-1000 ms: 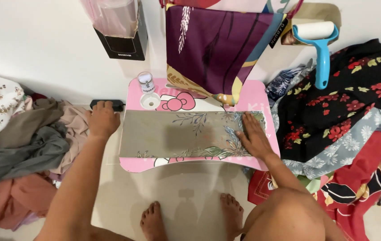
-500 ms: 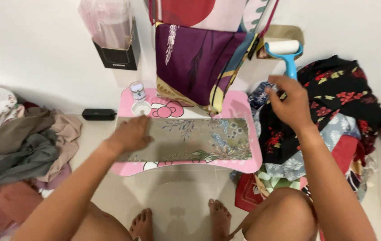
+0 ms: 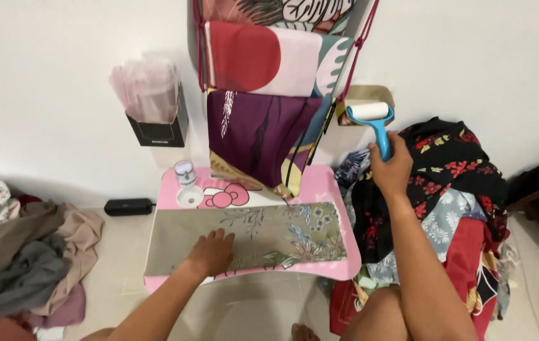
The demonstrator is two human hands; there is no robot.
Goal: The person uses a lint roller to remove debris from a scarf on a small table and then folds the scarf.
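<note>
A folded olive-green cloth with a floral print (image 3: 263, 235) lies across a small pink lap table (image 3: 320, 183). My left hand (image 3: 211, 252) rests flat on the cloth's near left part, fingers spread. My right hand (image 3: 390, 167) is raised to the right of the table, closed around the blue handle of a lint roller (image 3: 373, 123) whose white roll points up. Colourful scarves (image 3: 263, 95) hang on the wall above the table, their lower ends touching its back edge.
A black box of clear plastic bags (image 3: 155, 107) is fixed to the wall. A small white bottle (image 3: 185, 173) stands on the table's back left. Heaps of clothes lie left (image 3: 23, 265) and right (image 3: 452, 202). A black device (image 3: 129, 206) lies on the floor.
My right hand left the cloth, reached up to the right and took hold of the lint roller. My left hand slid from the cloth's left edge toward its middle. The view tilted up.
</note>
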